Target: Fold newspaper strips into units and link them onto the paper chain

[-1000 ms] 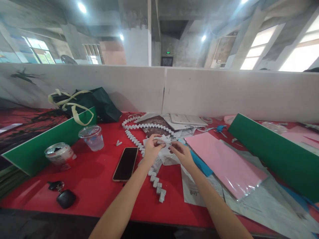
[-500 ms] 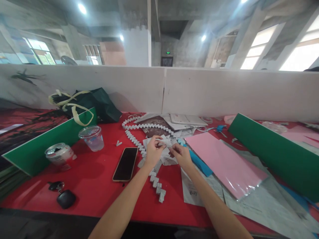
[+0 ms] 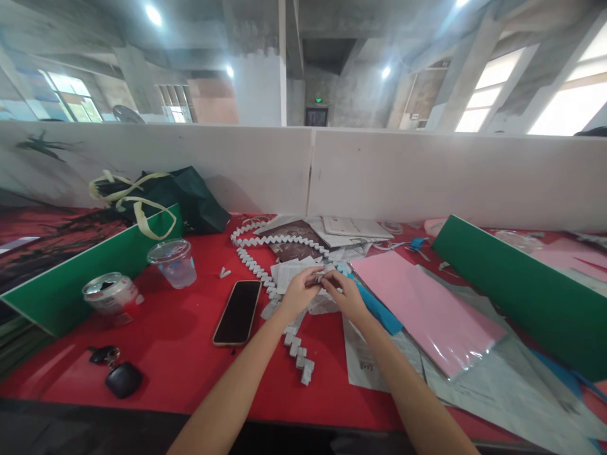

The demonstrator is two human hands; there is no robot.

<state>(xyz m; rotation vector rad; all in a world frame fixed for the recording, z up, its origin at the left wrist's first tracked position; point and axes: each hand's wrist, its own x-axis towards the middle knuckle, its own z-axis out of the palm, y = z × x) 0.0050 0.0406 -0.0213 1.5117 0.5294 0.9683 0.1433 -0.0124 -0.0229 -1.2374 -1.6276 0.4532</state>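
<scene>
A small paper piece (image 3: 320,275) sits above the middle of the desk (image 3: 190,373), mostly hidden where the hands meet. The fingers of the left hand (image 3: 302,292) and the right hand (image 3: 345,292) are nearly closed, apparently pinching it from both sides. The step looks like folding or creasing; the next move probably calls for a firm left pinch while the right fingertips press the edge.

Loose paper slips (image 3: 326,305) lie beneath, beside a zigzag chain of folded paper (image 3: 296,345) that curls across the desk. The printed sheet (image 3: 363,363) under the right forearm carries dark lettering, too blurred to read. Left of the hands, the phone (image 3: 237,313) has a dark screen. The red-and-silver can (image 3: 112,297) and plastic cup (image 3: 174,265) show markings, but no legible brand.
</scene>
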